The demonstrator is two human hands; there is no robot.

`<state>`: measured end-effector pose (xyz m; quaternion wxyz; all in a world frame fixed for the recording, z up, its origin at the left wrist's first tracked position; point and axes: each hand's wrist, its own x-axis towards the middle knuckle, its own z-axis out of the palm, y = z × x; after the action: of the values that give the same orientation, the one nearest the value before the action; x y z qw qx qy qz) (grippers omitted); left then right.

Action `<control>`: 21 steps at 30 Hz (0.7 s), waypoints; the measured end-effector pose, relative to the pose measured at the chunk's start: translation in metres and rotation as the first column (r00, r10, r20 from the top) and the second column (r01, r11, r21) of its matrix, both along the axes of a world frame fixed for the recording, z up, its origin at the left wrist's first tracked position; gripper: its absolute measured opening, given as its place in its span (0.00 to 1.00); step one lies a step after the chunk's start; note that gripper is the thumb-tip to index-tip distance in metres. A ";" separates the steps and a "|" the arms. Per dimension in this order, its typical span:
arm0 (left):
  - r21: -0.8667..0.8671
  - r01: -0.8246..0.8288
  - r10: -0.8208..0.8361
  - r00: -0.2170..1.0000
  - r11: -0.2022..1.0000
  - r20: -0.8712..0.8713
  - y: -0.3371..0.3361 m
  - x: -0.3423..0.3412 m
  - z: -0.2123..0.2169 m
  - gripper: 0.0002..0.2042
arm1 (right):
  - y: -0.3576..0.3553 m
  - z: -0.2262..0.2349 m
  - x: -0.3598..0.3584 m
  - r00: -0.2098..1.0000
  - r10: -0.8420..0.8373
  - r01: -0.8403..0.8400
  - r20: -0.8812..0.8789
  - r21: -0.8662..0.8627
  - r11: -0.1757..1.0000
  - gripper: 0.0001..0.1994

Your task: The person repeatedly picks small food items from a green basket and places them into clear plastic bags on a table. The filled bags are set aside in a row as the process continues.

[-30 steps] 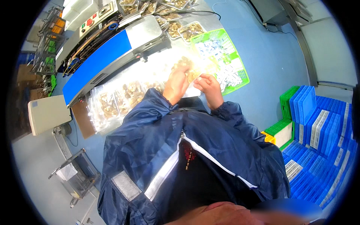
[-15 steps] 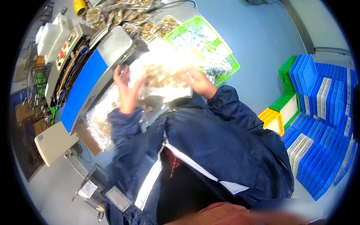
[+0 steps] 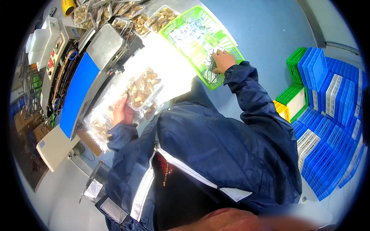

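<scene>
My left hand [image 3: 123, 111] grips the near-left edge of a clear plastic tub [image 3: 144, 101] filled with brown dried mushrooms [image 3: 142, 87] that look like morels. The tub sits at the near side of the brightly lit worktop. My right hand [image 3: 224, 61] reaches into the near right end of a green plastic basket [image 3: 200, 71], its fingers curled down on a heap of small silvery-white sachets [image 3: 210, 73]. What lies under those fingertips is partly hidden. More pale sachets [image 3: 192, 32] fill the far part of the basket.
Several tubs of mushrooms [image 3: 163, 18] crowd the worktop's far end. Left of my left hand lie clear plastic bags [image 3: 98, 123], beside a machine with a blue panel [image 3: 83, 94]. Stacked blue crates [image 3: 327, 154] stand on the floor at right.
My right hand has moved right, from over the mushrooms into the basket. My left hand has come down and nearer, closing from spread fingers onto the tub's edge. The view has shifted slightly.
</scene>
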<state>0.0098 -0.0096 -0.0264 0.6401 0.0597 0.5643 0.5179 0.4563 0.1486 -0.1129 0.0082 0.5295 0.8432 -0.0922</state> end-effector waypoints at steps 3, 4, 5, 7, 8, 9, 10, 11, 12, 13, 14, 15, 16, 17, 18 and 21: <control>-0.003 -0.017 0.017 1.000 1.000 0.013 0.005 0.010 0.009 0.13 | 0.011 -0.008 -0.004 0.998 -0.026 0.020 -0.062 -0.097 0.995 0.16; -0.001 -0.026 0.026 1.000 1.000 0.010 0.006 0.011 0.009 0.13 | 0.019 -0.008 0.000 0.985 -0.093 0.052 -0.145 -0.263 0.963 0.15; 0.000 -0.035 0.035 0.999 0.999 0.008 0.008 0.013 0.009 0.13 | 0.027 -0.009 0.004 0.962 -0.172 0.068 -0.213 -0.424 0.903 0.14; 0.009 -0.050 0.050 0.999 0.999 0.023 0.011 0.014 0.006 0.14 | 0.041 -0.009 0.011 0.966 -0.162 0.061 -0.200 -0.436 0.898 0.12; 0.015 -0.058 0.058 0.998 0.998 0.036 0.012 0.015 0.005 0.14 | 0.045 -0.008 0.014 0.968 -0.158 0.058 -0.193 -0.441 0.896 0.11; 0.021 -0.071 0.070 0.997 0.997 0.046 0.012 0.015 0.005 0.14 | 0.045 -0.005 0.015 0.981 -0.106 0.031 -0.164 -0.407 0.913 0.09; 0.016 -0.081 0.080 0.996 0.997 0.030 0.013 0.015 0.007 0.14 | 0.044 -0.003 0.014 0.984 -0.088 0.027 -0.152 -0.362 0.932 0.09; 0.011 -0.091 0.091 0.996 0.996 0.014 0.013 0.016 0.009 0.14 | 0.042 0.000 0.013 0.988 -0.069 0.022 -0.138 -0.316 0.949 0.09; 0.006 -0.103 0.103 0.995 0.995 -0.007 0.014 0.015 0.013 0.14 | 0.041 0.004 0.010 0.990 -0.050 0.014 -0.128 -0.269 0.963 0.09; 0.009 -0.109 0.109 0.994 0.994 -0.011 0.013 0.012 0.011 0.14 | 0.040 0.009 0.009 0.986 -0.033 -0.006 -0.165 -0.236 0.972 0.09; 0.011 -0.115 0.115 0.993 0.993 -0.016 0.011 0.004 0.007 0.14 | 0.040 0.015 0.009 0.980 -0.015 -0.026 -0.200 -0.202 0.979 0.09; 0.015 -0.120 0.120 0.993 0.993 -0.017 0.010 -0.001 0.003 0.14 | 0.039 0.022 0.008 0.973 0.003 -0.043 -0.232 -0.166 0.985 0.10; 0.014 -0.139 0.139 0.990 0.990 -0.014 0.007 -0.006 -0.001 0.14 | 0.040 0.029 0.005 0.947 -0.046 -0.015 -0.317 -0.190 0.982 0.10; 0.014 -0.159 0.159 0.987 0.987 -0.011 0.005 -0.011 -0.005 0.14 | 0.040 0.036 -0.001 0.913 -0.095 0.008 -0.397 -0.216 0.976 0.11; 0.013 -0.175 0.175 0.985 0.984 -0.008 0.005 -0.011 -0.005 0.13 | 0.041 0.040 -0.006 0.869 -0.148 0.032 -0.473 -0.246 0.969 0.11; 0.010 -0.184 0.184 0.983 0.983 -0.020 0.004 -0.011 0.000 0.13 | 0.057 0.034 -0.022 0.895 -0.109 -0.042 -0.433 -0.324 0.945 0.14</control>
<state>-0.0010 -0.0060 -0.0266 0.5834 0.0150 0.5719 0.5765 0.4340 0.2055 -0.0793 -0.0992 0.5003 0.7864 -0.3486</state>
